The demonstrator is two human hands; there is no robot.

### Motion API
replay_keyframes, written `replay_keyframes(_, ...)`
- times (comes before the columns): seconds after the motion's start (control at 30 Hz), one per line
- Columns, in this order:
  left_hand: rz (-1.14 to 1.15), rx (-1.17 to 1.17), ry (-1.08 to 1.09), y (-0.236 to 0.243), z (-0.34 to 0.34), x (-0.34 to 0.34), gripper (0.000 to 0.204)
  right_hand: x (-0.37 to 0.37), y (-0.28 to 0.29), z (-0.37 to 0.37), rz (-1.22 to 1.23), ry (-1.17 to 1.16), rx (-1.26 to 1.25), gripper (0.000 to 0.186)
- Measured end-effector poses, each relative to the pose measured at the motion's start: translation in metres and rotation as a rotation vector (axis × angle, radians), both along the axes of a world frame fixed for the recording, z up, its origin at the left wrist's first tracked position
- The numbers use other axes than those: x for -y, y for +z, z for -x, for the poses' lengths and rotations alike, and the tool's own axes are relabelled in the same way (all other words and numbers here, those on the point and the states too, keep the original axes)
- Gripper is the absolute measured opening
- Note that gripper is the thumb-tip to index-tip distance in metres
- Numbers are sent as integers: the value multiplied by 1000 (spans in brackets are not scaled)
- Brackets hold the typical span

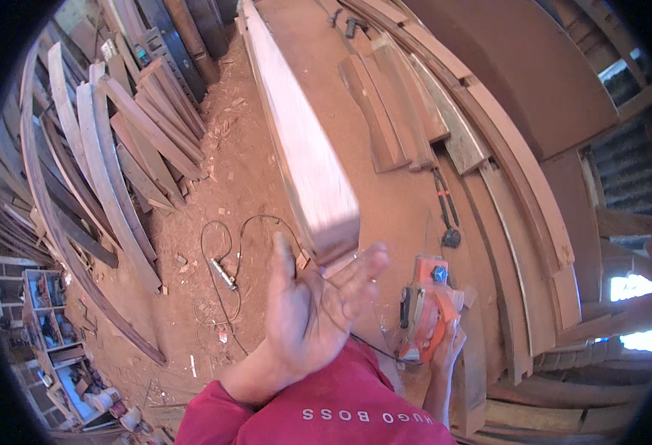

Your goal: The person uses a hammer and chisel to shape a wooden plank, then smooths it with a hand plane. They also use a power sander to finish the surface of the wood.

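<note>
My left hand (315,308) is raised in front of my red shirt, palm showing, thumb apart and fingers stretched out, with nothing in it. Just beyond its fingers is the near end of a long, pale, reddish wooden beam (303,148) that runs away from me. To the right, an orange-red electric hand planer (424,311) rests on the workbench. The fingers of my right hand (448,345) wrap round its handle, partly hidden behind it. A black cord comes off the planer toward my shirt.
Pincers with red-and-black handles (445,199) lie on the bench near short boards (392,111). Long curved timbers (504,148) line the right side. More planks (103,156) lean at left. A cable with a metal connector (223,274) lies on the sawdust-covered floor.
</note>
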State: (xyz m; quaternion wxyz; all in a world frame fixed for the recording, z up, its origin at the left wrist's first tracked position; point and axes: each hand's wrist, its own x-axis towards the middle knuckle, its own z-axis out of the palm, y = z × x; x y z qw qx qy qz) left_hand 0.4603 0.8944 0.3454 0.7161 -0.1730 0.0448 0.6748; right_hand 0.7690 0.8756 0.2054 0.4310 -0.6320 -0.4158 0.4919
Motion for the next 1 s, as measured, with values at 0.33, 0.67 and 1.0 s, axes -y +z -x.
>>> replay_keyframes(0.33,802,144,67,-364,-57,2,43,14,-12,-9,41,112,323,44)
replay_keyframes(0.67,656,-75,-165,-411,-50,13,49,4,-23,54,228,375,99,49)
replay_keyframes(1.0,682,-681,-200,-433,55,5,68,-30,-83,147,264,725,131,48)
